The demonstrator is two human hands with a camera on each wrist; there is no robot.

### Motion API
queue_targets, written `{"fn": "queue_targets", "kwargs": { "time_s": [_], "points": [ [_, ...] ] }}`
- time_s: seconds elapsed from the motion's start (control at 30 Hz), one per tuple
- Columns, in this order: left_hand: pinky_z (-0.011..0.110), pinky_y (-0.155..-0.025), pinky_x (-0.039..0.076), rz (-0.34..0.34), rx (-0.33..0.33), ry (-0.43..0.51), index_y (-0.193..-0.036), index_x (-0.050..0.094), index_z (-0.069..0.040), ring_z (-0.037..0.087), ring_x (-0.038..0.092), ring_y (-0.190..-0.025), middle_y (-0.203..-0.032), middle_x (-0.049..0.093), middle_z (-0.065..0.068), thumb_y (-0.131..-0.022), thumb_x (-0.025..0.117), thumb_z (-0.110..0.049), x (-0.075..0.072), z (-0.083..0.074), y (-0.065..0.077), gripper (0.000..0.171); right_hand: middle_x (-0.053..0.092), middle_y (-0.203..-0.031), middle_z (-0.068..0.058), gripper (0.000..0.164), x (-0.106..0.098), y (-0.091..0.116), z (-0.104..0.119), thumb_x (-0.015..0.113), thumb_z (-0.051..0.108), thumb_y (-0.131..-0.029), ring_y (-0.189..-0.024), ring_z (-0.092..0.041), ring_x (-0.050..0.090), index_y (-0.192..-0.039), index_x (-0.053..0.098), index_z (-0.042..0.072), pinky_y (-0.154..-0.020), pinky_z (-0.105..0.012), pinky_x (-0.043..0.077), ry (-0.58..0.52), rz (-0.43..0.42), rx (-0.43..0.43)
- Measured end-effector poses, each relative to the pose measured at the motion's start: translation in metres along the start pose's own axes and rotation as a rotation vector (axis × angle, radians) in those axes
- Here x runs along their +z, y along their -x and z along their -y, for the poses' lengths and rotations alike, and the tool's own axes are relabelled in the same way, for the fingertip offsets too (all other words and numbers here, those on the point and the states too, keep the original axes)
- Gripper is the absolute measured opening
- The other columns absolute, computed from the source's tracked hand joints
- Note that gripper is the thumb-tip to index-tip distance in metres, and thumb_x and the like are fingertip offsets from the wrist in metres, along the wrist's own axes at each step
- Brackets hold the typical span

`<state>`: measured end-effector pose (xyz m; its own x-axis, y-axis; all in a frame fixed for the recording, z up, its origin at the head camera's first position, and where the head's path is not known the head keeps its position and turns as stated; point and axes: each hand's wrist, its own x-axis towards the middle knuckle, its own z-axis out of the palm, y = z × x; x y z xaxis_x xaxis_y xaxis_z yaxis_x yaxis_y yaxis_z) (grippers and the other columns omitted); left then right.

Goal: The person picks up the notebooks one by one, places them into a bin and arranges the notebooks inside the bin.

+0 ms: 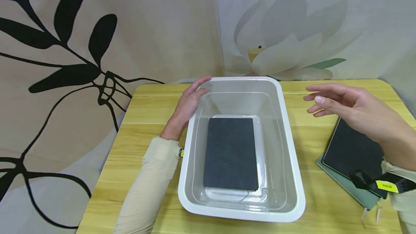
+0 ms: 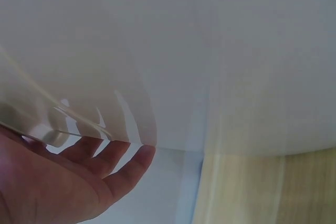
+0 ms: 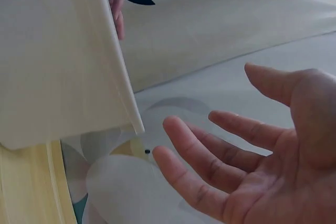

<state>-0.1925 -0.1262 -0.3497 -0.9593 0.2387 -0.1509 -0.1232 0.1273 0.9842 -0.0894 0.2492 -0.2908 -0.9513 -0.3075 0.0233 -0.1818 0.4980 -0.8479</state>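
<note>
A white plastic tub point(image 1: 294, 176) stands on the table with a dark-covered book point(image 1: 230, 152) lying flat inside it. My left hand point(image 1: 186, 105) grips the tub's far left corner, thumb over the rim and fingers along the outside. In the left wrist view, the fingers point(image 2: 128, 171) of that hand meet the glossy outer wall point(image 2: 173, 66). To the right of the tub, my right hand point(image 1: 352, 109) hovers with nothing in it, fingers spread and slightly bent. Below it lies a black notebook point(image 1: 352, 151) on a green one point(image 1: 351, 189), partly hidden by the forearm.
The wooden table point(image 1: 146, 118) extends on both sides of the tub. Behind it hang pale curtains, one with black leaves point(image 1: 71, 10) and one with a large white flower point(image 1: 292, 50). Ribbon ends point(image 1: 378, 214) stick out from the notebooks.
</note>
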Motion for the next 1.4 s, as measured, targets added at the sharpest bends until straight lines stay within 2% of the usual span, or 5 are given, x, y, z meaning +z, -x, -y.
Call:
{"fn": "queue_targets", "kwargs": {
  "time_s": [0.5,0.67,1.03,1.17,1.4],
  "points": [
    [0.053,-0.09,0.044,-0.023,-0.01,-0.013,-0.13,0.052,-0.036,0.033,0.054,-0.111,-0.126,0.053,-0.006,-0.095,0.049,-0.033,0.002,-0.004,-0.003,0.035,0.062,-0.117,0.003,0.039,-0.016,0.01,-0.038,0.046,0.011,-0.098,-0.089,-0.013,0.067,-0.137,0.044,0.01,-0.078,-0.014,0.049,-0.022,-0.052,0.033],
    [0.052,-0.091,0.043,-0.04,-0.007,-0.013,-0.13,0.053,-0.035,0.033,0.054,-0.11,-0.128,0.052,-0.008,-0.094,0.05,-0.032,0.002,-0.004,-0.003,0.036,0.063,-0.116,0.002,0.038,-0.021,0.014,-0.056,0.043,0.007,-0.098,-0.086,-0.013,0.068,-0.136,0.044,0.006,-0.076,-0.016,0.051,-0.116,-0.075,0.02],
    [0.053,-0.091,0.043,-0.046,0.003,0.009,-0.127,0.055,-0.037,0.034,0.054,-0.11,-0.126,0.054,-0.005,-0.095,0.049,-0.031,0.003,-0.003,-0.007,0.033,0.065,-0.105,0.013,0.031,-0.038,0.022,-0.106,0.043,0.012,-0.098,-0.08,-0.007,0.068,-0.128,0.052,0.013,-0.066,-0.017,0.052,-0.199,-0.232,0.095],
    [0.054,-0.092,0.042,-0.037,0.006,0.015,-0.124,0.056,-0.039,0.034,0.054,-0.111,-0.125,0.055,-0.005,-0.095,0.049,-0.032,0.003,-0.002,-0.008,0.031,0.063,-0.104,0.017,0.032,-0.049,0.028,-0.146,0.041,0.018,-0.099,-0.08,-0.004,0.067,-0.13,0.048,0.016,-0.066,-0.017,0.052,-0.209,-0.269,0.151],
    [0.053,-0.093,0.042,-0.011,-0.004,0.029,-0.13,0.052,-0.037,0.035,0.052,-0.112,-0.126,0.054,-0.002,-0.096,0.048,-0.03,0.001,0.0,-0.007,0.035,0.059,-0.115,0.015,0.047,-0.077,0.038,-0.269,0.041,0.027,-0.099,-0.087,-0.002,0.065,-0.144,0.034,0.014,-0.07,-0.02,0.052,-0.126,-0.312,0.175]
  ]
}}
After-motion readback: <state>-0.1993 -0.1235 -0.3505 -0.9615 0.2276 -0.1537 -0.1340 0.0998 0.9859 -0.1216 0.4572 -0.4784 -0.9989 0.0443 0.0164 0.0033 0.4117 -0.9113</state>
